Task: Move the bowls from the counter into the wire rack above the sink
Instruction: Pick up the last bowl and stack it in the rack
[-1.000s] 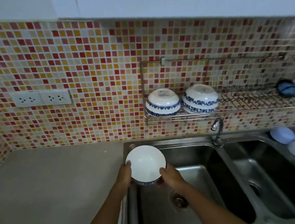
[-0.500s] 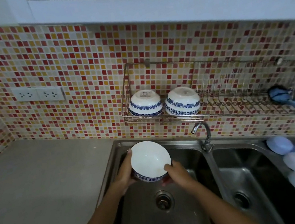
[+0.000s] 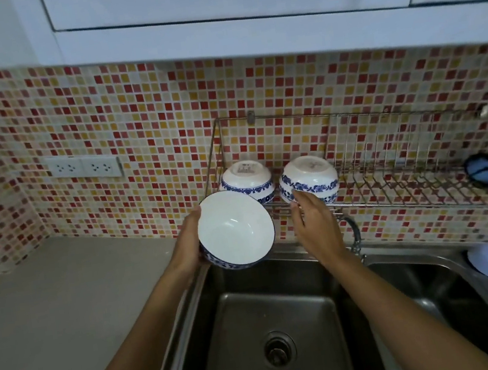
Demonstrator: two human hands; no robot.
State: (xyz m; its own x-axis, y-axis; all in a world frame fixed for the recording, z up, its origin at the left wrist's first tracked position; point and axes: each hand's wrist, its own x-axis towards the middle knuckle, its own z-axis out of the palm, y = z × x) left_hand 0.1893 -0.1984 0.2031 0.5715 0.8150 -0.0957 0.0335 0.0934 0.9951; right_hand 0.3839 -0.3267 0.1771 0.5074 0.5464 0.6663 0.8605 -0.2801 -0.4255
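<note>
Bowl (image 3: 235, 229) lifted from over sink to wire rack (image 3: 392, 176) front; left hand (image 3: 189, 244) grasps it alone, right hand (image 3: 312, 222) released, reaching racked bowl (image 3: 308, 179). Placement near.

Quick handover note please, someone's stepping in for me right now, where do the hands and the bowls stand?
Left hand: holds a white bowl with a blue patterned band, open side toward the camera, over the steel sink.
Right hand: open, fingertips at the right upturned bowl in the wire rack.
Done: two matching bowls upside down in the rack, the other at its left end.
Left: rack the held bowl.
</note>
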